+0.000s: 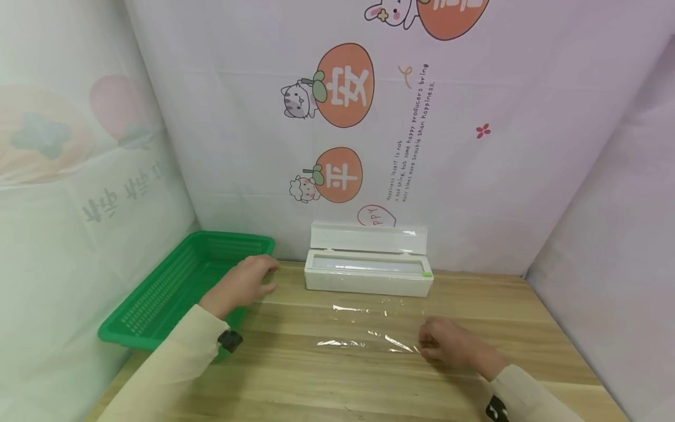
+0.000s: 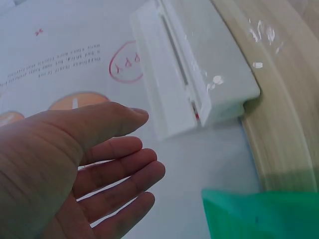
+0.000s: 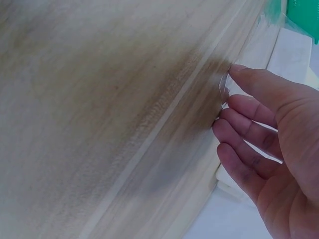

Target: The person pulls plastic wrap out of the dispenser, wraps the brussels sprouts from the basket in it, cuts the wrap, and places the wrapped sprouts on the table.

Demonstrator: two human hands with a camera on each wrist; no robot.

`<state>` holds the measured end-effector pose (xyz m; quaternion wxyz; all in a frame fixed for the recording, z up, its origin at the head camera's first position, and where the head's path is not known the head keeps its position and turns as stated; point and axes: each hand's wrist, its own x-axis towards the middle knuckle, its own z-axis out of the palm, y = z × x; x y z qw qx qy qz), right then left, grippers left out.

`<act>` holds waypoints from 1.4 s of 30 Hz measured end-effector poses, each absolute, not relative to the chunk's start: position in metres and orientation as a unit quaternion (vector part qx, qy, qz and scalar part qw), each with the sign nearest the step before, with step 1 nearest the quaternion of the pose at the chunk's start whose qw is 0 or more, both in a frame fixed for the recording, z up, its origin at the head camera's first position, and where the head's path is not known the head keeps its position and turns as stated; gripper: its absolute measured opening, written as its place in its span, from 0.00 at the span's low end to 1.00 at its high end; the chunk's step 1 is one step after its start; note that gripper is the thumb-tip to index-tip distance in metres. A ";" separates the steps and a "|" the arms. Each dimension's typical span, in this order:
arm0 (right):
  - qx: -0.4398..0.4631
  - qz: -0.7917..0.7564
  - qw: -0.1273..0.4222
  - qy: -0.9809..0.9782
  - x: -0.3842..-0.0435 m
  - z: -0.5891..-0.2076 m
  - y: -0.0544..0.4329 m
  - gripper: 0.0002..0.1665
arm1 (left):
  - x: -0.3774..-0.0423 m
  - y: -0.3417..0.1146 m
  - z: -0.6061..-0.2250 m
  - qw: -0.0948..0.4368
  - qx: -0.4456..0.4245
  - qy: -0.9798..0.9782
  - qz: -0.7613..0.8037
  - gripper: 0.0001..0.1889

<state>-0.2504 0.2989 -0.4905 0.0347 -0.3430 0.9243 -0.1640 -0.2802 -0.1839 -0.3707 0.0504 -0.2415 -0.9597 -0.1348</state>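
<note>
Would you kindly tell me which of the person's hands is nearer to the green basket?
Left. The left hand is at the right side of the green basket; the right hand is farther right, pinching the clear film.

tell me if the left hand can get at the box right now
Probably yes: the left hand is empty, and nothing shows between it and the box. The film, pinched by the right hand, spreads in front of the box and seems clear of that path.

The film (image 1: 369,328) looks like glossy plastic, the box (image 1: 364,283) smooth plastic, the tabletop (image 1: 316,387) wood-grained.
</note>
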 end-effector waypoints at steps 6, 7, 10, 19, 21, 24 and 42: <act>-0.351 -0.165 0.033 0.921 -0.251 -0.490 0.298 0.11 | -0.289 -0.213 -0.361 0.047 -0.236 -0.962 -0.132 0.19; -0.351 -0.164 0.032 0.921 -0.251 -0.491 0.298 0.11 | -0.291 -0.218 -0.360 0.044 -0.235 -0.963 -0.126 0.19; -0.352 -0.160 0.031 0.922 -0.252 -0.491 0.298 0.12 | -0.297 -0.231 -0.359 0.029 -0.223 -0.968 -0.110 0.19; -0.359 -0.161 0.024 0.919 -0.249 -0.488 0.296 0.12 | -0.318 -0.267 -0.375 -0.015 -0.200 -0.975 -0.098 0.20; -0.356 -0.160 0.026 0.920 -0.249 -0.489 0.296 0.12 | -0.322 -0.273 -0.381 -0.030 -0.197 -0.975 -0.094 0.22; -0.351 -0.159 0.029 0.922 -0.250 -0.489 0.297 0.12 | -0.330 -0.283 -0.392 -0.054 -0.190 -0.976 -0.089 0.23; -0.347 -0.156 0.032 0.924 -0.249 -0.489 0.296 0.11 | -0.345 -0.300 -0.434 -0.148 -0.113 -0.974 -0.131 0.25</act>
